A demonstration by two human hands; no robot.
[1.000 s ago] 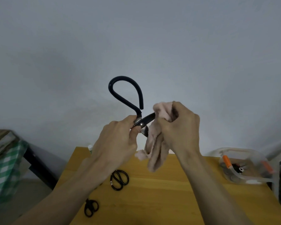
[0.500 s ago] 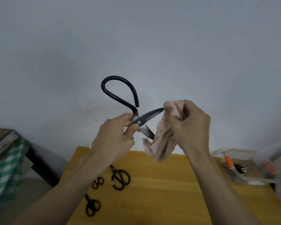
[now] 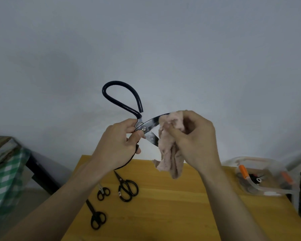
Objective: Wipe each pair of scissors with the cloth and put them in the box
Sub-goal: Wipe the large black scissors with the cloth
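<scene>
Above the table (image 3: 172,197), my left hand (image 3: 118,145) grips the large scissors (image 3: 146,125) at the pivot. Beside it, my right hand (image 3: 193,138) bunches the cloth (image 3: 169,153) around the upper blade. I'd wipe outward, fingers behind the edge. The box (image 3: 264,178) waits at the table's far-right corner.

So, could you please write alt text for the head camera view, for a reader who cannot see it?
A person's left hand holds large black-handled scissors up, blades open, while the right hand wipes one blade with a pink cloth. Below, three smaller black scissors lie on a wooden table, with a clear plastic box at its right edge.
</scene>
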